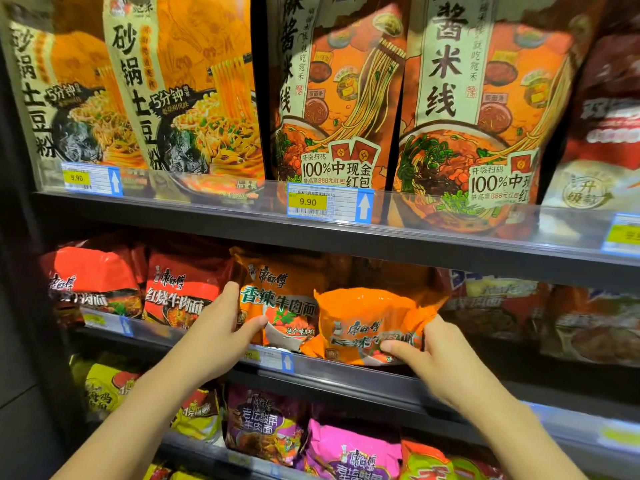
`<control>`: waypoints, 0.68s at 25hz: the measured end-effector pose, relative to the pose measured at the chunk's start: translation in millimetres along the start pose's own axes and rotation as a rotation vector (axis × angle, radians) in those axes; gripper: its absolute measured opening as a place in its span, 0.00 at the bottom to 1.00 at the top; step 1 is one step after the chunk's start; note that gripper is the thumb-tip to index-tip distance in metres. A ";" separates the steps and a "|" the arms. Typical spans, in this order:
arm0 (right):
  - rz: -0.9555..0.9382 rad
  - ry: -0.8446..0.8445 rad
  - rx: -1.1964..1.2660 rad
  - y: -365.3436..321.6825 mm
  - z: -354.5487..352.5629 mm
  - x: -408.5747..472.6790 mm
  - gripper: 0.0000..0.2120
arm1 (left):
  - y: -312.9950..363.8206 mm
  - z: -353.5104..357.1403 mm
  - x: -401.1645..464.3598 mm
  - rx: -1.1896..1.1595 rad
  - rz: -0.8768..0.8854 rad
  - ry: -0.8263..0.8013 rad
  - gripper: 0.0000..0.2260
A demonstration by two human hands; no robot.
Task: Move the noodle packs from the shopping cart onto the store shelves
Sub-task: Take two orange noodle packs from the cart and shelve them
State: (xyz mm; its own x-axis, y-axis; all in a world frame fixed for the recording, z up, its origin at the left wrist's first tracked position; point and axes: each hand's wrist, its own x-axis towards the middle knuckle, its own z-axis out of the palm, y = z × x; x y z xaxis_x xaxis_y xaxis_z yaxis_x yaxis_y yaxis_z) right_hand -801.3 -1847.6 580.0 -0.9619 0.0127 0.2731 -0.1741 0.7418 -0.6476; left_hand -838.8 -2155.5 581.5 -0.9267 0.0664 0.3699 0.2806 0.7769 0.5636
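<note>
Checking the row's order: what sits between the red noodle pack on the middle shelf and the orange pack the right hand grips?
In the head view, another orange noodle pack stands between them, gripped by the left hand.

top shelf bags (187, 84) say 砂锅土豆粉 and 5分钟, next bags (341, 98) 麻酱米线 plus 100%中现金红包, yellow price tags (308, 201) read 9.90, orange noodle pack (277, 299) reads 康师傅 香辣牛肉面, red pack (180, 292) 红烧牛肉面

Two noodle packs (374, 323) side by side on middle shelf (346, 375)
</note>
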 end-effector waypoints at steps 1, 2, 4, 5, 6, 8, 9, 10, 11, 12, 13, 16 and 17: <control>0.012 -0.016 0.014 1.0 -2.9 1.9 0.14 | -1.3 -0.4 0.6 -0.009 0.008 -0.019 0.15; 0.056 -0.071 0.058 -0.7 -8.4 3.3 0.14 | -0.9 -1.2 0.1 -0.020 0.018 -0.032 0.15; 0.129 -0.191 0.131 -2.5 -14.7 7.2 0.17 | -2.3 -1.9 -1.7 -0.042 0.042 -0.037 0.13; 0.141 -0.218 0.112 -2.9 -13.2 8.8 0.17 | -2.9 -1.9 -2.8 -0.045 0.049 -0.032 0.13; 0.144 -0.222 0.090 -3.8 -10.1 9.5 0.17 | -3.0 -2.3 -3.1 -0.043 0.057 -0.030 0.13; 0.143 -0.208 0.037 -4.4 -1.2 12.8 0.18 | -4.1 -3.1 -2.4 -0.044 0.070 -0.035 0.13; 0.160 -0.201 0.015 -4.8 2.1 14.8 0.18 | -5.4 -3.4 -1.8 -0.052 0.071 -0.036 0.13; 0.187 -0.198 0.006 -4.8 3.3 16.7 0.19 | -5.4 -3.5 -2.2 -0.050 0.071 -0.034 0.12; 0.212 -0.203 0.013 -5.2 3.5 19.1 0.20 | -5.7 -3.8 -2.2 -0.044 0.069 -0.035 0.12; 0.236 -0.207 0.028 -6.9 3.0 20.9 0.20 | -4.0 -4.5 -3.2 -0.046 0.068 -0.036 0.12; 0.246 -0.205 0.037 -6.7 3.2 22.6 0.20 | -2.7 -4.5 -4.5 -0.058 0.072 -0.035 0.11; 0.233 -0.150 0.058 -10.6 5.6 20.7 0.18 | 2.4 -6.5 -7.5 -0.083 0.082 -0.026 0.10; 0.215 -0.125 0.058 -10.9 6.5 19.3 0.18 | 3.7 -7.6 -8.2 -0.087 0.087 -0.022 0.10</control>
State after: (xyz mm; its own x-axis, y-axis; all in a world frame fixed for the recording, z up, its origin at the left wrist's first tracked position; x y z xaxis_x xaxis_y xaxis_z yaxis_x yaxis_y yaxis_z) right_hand -819.3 -1859.8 587.6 -0.9961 0.0800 0.0370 0.0288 0.6916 -0.7217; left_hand -828.2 -2158.0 586.2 -0.9030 0.1457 0.4042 0.3799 0.7102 0.5927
